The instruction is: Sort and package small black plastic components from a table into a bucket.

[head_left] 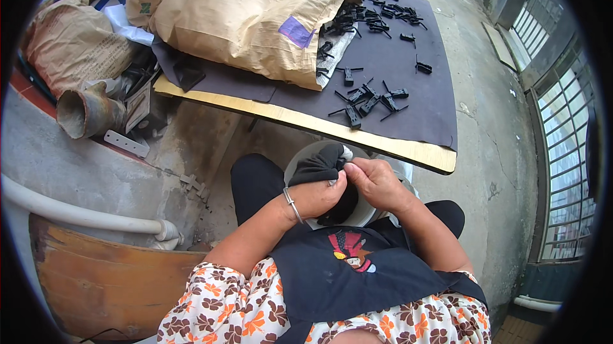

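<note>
Both hands meet over a white bucket (295, 168) between my knees. My left hand (319, 197), with a silver bracelet at its wrist, is closed on a black cloth-like piece (316, 164) that bunches over its fingers and has a pale end. My right hand (382, 184) comes in from the right. Its thumb and fingers are pinched together against the left fingertips, at the edge of the black piece. Whatever sits between those fingertips is small and mostly hidden. Inside the bucket, below the hands, something dark shows.
Ahead stands a table (306, 123) with a dark cover and a pale wooden edge. Several small black plastic parts with thin legs (368, 102) lie on it, more spilling from a big brown paper sack (249, 24). At left are a rusty pipe piece (89, 112) and a white pipe (83, 206).
</note>
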A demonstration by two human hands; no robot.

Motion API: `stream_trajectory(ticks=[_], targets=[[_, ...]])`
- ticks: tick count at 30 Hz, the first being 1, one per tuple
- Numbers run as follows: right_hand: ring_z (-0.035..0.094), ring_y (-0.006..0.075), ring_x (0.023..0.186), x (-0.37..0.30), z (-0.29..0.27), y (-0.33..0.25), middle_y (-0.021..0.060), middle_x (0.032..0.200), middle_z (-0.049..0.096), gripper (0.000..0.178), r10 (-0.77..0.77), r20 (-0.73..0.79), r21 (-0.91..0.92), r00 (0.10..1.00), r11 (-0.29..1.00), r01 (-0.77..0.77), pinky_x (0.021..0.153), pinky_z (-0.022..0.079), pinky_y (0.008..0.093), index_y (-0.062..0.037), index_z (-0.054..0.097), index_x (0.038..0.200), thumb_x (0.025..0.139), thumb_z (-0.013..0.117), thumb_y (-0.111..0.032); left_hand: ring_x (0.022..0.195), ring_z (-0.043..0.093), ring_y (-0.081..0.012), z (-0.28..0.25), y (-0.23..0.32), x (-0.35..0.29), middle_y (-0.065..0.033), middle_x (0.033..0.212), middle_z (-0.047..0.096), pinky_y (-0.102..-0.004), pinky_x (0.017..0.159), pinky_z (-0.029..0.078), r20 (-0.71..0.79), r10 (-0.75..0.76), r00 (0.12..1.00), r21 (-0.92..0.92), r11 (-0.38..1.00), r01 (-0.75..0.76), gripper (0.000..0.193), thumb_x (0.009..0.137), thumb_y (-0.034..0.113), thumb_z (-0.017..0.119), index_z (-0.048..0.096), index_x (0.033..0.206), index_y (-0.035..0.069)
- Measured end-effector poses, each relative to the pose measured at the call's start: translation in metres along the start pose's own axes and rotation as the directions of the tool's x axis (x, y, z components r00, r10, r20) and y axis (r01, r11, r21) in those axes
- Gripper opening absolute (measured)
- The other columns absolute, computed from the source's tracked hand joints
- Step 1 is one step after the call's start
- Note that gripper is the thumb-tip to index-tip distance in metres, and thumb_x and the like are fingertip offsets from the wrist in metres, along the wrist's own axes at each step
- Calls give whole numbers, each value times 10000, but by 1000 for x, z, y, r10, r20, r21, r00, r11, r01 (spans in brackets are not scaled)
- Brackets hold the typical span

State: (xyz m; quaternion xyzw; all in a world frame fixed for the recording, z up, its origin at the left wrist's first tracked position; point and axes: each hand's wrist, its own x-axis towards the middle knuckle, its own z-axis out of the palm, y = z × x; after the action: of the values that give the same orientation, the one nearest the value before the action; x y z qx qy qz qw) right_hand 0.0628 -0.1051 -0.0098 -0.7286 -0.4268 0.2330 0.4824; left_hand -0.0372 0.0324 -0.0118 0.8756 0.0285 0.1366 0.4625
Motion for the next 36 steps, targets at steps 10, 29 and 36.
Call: stream_trajectory(ticks=[10, 29, 36], targets=[[621, 322, 693, 54, -14, 20, 154, 763, 631, 304, -141, -288, -696, 947, 710, -106, 598, 493, 391, -31, 530, 886, 816, 617, -314, 904, 587, -333, -8, -23, 0, -205, 980, 608, -358, 830, 450, -233, -56, 971, 44, 997, 68, 305, 832, 207, 574, 585, 1037, -19], [565, 245, 580, 5, -23, -8, 80, 672, 555, 496, -557, -32, -505, 830, 726, 467, 511, 454, 340, -71, 559, 1122, 645, 605, 55, 769, 584, -94, -14, -1, 9, -47, 939, 634, -240, 642, 470, 410, -286, 866, -863, 184, 470, 225, 886, 163, 565, 601, 1043, 6], [580, 264, 619, 0, -20, -12, 79, 739, 582, 335, -493, -46, -533, 869, 747, 396, 537, 471, 346, -56, 564, 1048, 722, 637, -54, 783, 585, -105, -11, 0, 5, -59, 948, 634, -244, 677, 482, 402, -349, 847, -874, 128, 468, 220, 886, 138, 549, 591, 1065, 17]])
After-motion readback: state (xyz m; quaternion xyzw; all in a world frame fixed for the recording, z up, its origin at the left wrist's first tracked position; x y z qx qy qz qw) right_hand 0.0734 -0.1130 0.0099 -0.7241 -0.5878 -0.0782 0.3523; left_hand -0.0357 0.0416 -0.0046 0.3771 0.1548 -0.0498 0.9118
